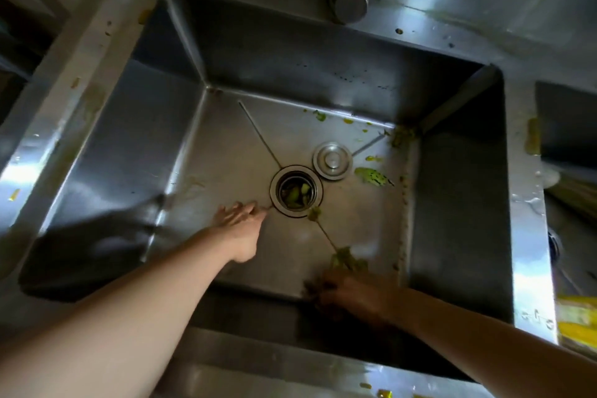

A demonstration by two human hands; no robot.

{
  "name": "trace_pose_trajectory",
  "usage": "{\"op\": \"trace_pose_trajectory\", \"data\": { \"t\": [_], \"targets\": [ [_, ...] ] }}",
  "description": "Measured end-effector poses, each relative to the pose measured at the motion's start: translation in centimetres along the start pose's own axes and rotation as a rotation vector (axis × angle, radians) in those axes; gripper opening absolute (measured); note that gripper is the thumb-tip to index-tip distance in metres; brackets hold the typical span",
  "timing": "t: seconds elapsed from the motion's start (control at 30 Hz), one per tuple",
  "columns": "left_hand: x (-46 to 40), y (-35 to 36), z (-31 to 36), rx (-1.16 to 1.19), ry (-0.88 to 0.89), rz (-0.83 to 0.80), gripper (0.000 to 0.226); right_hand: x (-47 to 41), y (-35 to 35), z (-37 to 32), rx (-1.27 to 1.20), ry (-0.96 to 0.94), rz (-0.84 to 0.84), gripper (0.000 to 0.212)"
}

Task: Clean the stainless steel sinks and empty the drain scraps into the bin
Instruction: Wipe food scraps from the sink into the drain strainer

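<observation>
Gathering scraps: right hand (349, 296) low at near sink (129, 139) floor, fingers bunched on a green clump (347, 260), blurred. Left hand (239, 220) flat, fingers apart, beside drain (296, 191), which holds green scraps. Stopper (332, 160) lies just beyond. Next, likely: sweep loose bits together, lift out drain contents for the bin

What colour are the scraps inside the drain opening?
Green, with some yellowish tint: the scraps show inside the drain, seen in the head view.

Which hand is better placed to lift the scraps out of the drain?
Left. The left hand lies open beside the drain; the right hand sits farther off, among scraps near the front wall.
</observation>
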State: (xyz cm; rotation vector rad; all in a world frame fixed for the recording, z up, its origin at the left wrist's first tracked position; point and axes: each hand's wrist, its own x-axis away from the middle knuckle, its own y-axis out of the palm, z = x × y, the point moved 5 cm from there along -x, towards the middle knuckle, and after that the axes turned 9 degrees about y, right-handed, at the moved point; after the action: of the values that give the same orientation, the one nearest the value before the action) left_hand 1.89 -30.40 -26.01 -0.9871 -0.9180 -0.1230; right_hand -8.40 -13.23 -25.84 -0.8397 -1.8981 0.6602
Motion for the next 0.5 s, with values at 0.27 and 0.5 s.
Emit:
{"op": "trace_pose_trajectory", "data": {
  "t": [0.27, 0.5],
  "targets": [
    [-2.6, 2.9, -1.6, 0.0, 0.021, -0.077, 0.056, -5.3, 0.2, 2.8, 0.058, 0.108, 0.08, 0.038],
    [-3.1, 3.1, -3.1, -0.041, 0.069, -0.119, 0.072, -11.2, -5.2, 3.7, 0.126, 0.277, 0.272, 0.038]
  ]
}}
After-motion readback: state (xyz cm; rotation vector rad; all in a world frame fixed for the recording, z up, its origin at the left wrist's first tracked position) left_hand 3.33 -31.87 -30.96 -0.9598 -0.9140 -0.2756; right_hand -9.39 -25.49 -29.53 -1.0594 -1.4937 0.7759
